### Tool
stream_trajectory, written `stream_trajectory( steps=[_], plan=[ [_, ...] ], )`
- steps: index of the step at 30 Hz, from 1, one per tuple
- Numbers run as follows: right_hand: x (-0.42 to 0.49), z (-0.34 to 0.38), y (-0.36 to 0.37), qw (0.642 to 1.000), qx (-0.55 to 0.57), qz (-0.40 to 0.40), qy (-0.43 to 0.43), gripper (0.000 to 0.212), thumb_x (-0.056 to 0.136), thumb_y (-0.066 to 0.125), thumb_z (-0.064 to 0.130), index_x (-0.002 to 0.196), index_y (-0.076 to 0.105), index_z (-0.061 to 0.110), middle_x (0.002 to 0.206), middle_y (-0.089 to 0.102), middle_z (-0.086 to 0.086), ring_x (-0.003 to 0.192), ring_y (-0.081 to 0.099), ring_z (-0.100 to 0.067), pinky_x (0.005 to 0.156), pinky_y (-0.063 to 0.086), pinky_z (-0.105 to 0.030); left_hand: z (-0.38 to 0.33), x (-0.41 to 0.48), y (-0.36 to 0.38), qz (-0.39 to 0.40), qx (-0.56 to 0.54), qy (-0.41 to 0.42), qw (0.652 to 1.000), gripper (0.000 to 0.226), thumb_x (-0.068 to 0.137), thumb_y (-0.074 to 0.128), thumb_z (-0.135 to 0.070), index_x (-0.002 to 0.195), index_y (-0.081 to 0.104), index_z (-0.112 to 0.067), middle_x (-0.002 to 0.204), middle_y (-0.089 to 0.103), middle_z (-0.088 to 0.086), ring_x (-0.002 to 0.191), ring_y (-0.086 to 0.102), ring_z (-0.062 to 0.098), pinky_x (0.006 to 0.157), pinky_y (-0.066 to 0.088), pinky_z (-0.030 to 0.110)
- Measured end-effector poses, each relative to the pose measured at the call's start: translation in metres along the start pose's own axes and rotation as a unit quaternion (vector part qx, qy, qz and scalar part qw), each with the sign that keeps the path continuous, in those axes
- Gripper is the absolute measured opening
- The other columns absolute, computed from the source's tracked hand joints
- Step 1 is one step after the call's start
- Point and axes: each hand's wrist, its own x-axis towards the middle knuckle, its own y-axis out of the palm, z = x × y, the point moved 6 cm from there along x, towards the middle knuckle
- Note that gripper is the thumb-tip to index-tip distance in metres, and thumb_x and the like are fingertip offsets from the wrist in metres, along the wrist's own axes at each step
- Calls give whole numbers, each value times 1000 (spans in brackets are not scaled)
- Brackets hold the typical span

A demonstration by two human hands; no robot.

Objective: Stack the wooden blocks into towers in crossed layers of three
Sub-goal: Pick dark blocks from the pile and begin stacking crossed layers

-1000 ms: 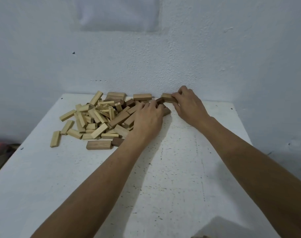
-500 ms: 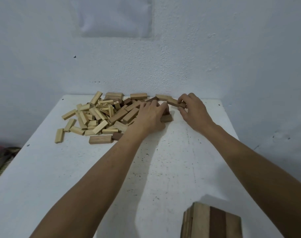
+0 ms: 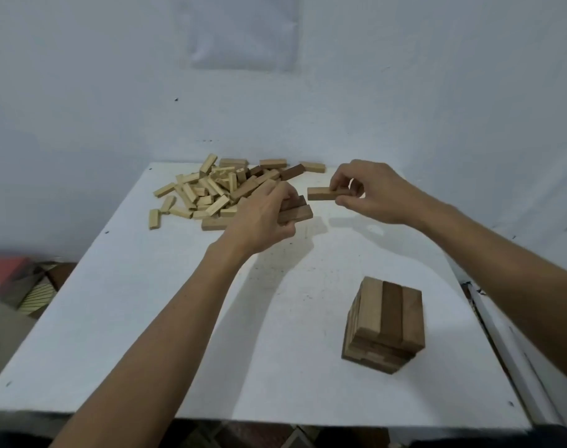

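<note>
1. My right hand (image 3: 369, 192) pinches one pale block (image 3: 322, 193) by its near end, thumb below and fingertips on top; the block lies level, lifted clear of the table (image 3: 146, 318), its free end pointing toward my left hand.
2. My left hand (image 3: 262, 218) curls round what look like two dark blocks (image 3: 295, 213) held side by side; their ends stick out past my fingers, beside the edge of the pile (image 3: 217, 192); how firmly the far one sits I cannot tell.
3. The pile lies at the back left of the table; the tower (image 3: 387, 321) stands near the front right, well apart, its top layer a full three.
4. I judge these blocks light, stiff and smooth-faced; they will not bend or crush, but two pressed together may slide on each other; better to hold across the long sides near the middle than by a tip.
5. The next layer should cross the top one; the tower is loose-laid, so I judge a nudge could shift it; each block wants setting down flat, not dropped.
</note>
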Motion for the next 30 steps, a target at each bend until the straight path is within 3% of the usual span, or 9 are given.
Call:
stream_trajectory(
  steps=[3,7,11,14,18,24,30],
  plan=[
    [-11,41,-10,998,-24,49,-21,15,88,68,15,101,65,22,95,61,3,85,60,-16,83,50,-34,-4,-28,-20,6,-32,7,999,36,78,69,-18,105,47,-27,106,52,-18,88,47,-2,72,48,27],
    [-27,96,-9,993,-63,96,-42,15,90,65,14,101,65,24,90,55,13,84,56,-6,77,46,-29,-2,-64,-41,40,-43,-14,998,33,81,71,-20,107,53,-26,105,58,-9,91,54,10,78,48,27],
    [-46,139,13,985,-116,117,-50,15,93,58,13,103,63,24,92,50,7,82,47,-8,73,35,-26,-2,-97,-55,74,-53,-31,995,29,80,73,-15,97,54,-28,97,59,-10,89,56,13,76,47,22],
    [-59,158,47,983,-137,116,-28,17,96,51,11,106,60,21,97,46,5,87,44,-15,72,34,-29,4,-120,-58,98,-62,-48,992,24,80,73,-12,95,58,-24,95,61,-7,89,59,15,80,50,30],
    [-77,168,98,983,-142,113,1,24,91,47,1,105,56,18,103,49,-3,88,47,-22,74,43,-35,22,-146,-50,119,-72,-79,987,23,80,74,-17,99,62,-24,98,64,-6,90,61,15,84,53,40],
    [-92,156,149,987,-116,100,42,30,85,45,-8,106,53,13,101,47,-5,84,44,-25,71,45,-40,34,-169,-40,115,-67,-89,987,18,85,73,-23,100,63,-26,98,62,-5,89,58,12,83,52,37],
    [-102,138,166,998,-25,34,49,22,91,50,0,106,61,12,103,51,-6,88,50,-27,75,46,-42,39,-177,-32,96,-99,-86,987,14,85,74,-20,96,66,-24,97,64,-5,90,57,11,84,50,37]
  ],
)
